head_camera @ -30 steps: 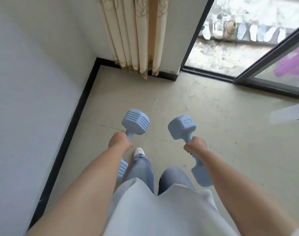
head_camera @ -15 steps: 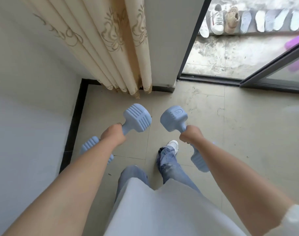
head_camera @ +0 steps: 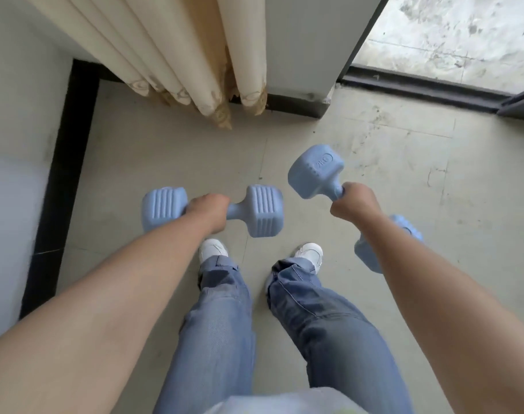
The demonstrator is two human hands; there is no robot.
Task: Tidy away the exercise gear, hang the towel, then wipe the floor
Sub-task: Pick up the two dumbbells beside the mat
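1. Two bare forearms reach forward and down from the bottom of the view, above blue jeans (head_camera: 222,333) and white shoes (head_camera: 310,253) planted on the pale tiled floor (head_camera: 171,150).
2. Left hand (head_camera: 208,212) is clenched around the handle of the left dumbbell (head_camera: 265,210), which lies roughly level and crosswise above the left shoe, its ribbed ends showing on either side of the fist.
3. Right hand (head_camera: 353,203) is wrapped around the handle of the right dumbbell (head_camera: 316,171), which is tilted: the end marked "2KG" points up and away, the other end sits low beside the right forearm.
4. Both weights are held in the air, apart from each other.
5. Beyond them a cream curtain (head_camera: 171,49) hangs in the corner, its hem just over the floor, beside a grey pillar (head_camera: 308,40).
6. Farthest right, a dark door track (head_camera: 419,88) borders stained concrete outside.
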